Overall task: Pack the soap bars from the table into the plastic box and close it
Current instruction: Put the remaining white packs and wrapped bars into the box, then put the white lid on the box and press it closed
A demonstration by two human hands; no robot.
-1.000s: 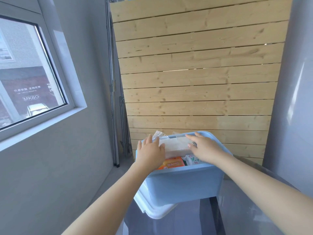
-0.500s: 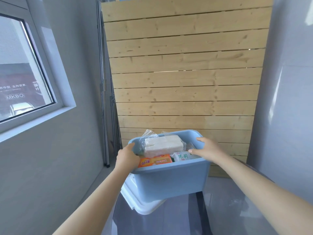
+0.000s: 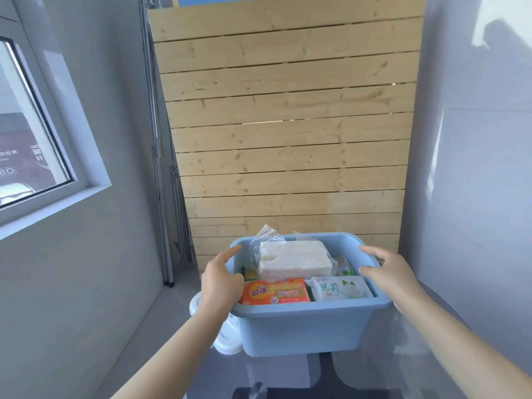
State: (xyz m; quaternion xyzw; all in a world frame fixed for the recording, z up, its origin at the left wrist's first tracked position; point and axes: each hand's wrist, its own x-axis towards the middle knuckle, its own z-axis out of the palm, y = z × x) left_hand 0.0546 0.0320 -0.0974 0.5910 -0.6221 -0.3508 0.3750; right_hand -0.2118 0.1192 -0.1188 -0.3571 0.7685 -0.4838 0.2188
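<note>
The light blue plastic box (image 3: 302,329) stands open on the table in front of me. Inside it, a large white soap block in clear wrap (image 3: 293,259) lies on top, above an orange soap pack (image 3: 273,292) and a white-and-green soap pack (image 3: 339,287). My left hand (image 3: 221,283) rests at the box's left rim, with index finger and thumb spread apart. Over the right rim, my right hand (image 3: 388,275) lies the same way, fingers fairly straight. The white lid (image 3: 227,341) lies partly under the box, sticking out at its left.
A wooden slatted panel (image 3: 288,125) stands close behind the box. Folded metal stands (image 3: 161,168) lean at the panel's left. A window (image 3: 28,133) is in the left wall. The glossy dark table (image 3: 374,378) reaches to the near edge.
Both hands left the white soap block, went to the box's side rims and gripped them; now their fingers have loosened. The view has shifted and the box looks nearer.
</note>
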